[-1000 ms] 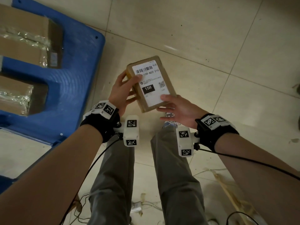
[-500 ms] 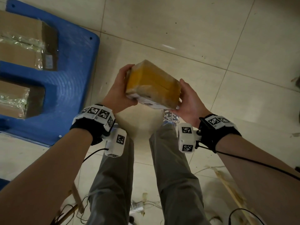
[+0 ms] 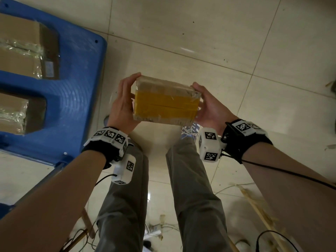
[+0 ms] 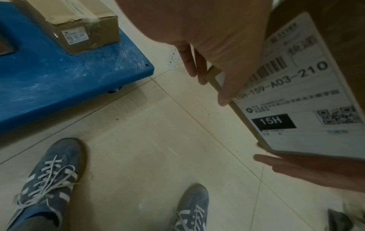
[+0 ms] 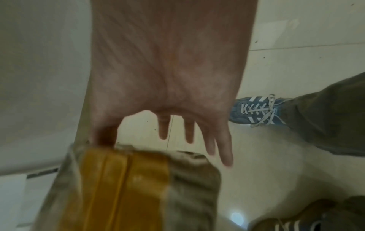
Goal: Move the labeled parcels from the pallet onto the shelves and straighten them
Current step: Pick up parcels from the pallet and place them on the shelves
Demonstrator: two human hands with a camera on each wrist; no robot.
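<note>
Head view, far left: blue pallet (image 3: 76, 91) on the tiled floor (image 3: 209, 42). Two cardboard boxes sit on it, one farther (image 3: 23, 51) and one nearer (image 3: 16, 113), both sealed with clear tape. Left wrist view shows a small white sticker on the side of one box (image 4: 75, 36).

Centre: small parcel (image 3: 165, 102) held in the air above the floor, to the right of the pallet and clear of it, over the person's grey trouser legs (image 3: 123, 206). Its upward face carries a wide band of yellow tape. The printed label (image 4: 300, 96) faces down; from the left wrist view it reads "15H-159-A03-210", with a barcode, a black "15H" block and a square code.

Left hand (image 3: 123, 106): on the parcel's left end, palm against it, fingers laid along that end, fingertips reaching its far edge. Clamped on the parcel as one side of a two-hand hold.

Right hand (image 3: 209, 110): on the parcel's right end. In the right wrist view, which is blurred, the thumb touches the parcel's edge while the fingers (image 5: 223, 148) point out straight and spread. So this hand presses the parcel with fingers apart, not curled round it.

Below: blue laced shoes (image 4: 49, 175) on the floor. Near right: loose cables and wood strips (image 3: 254, 202) lie on the tiles.
</note>
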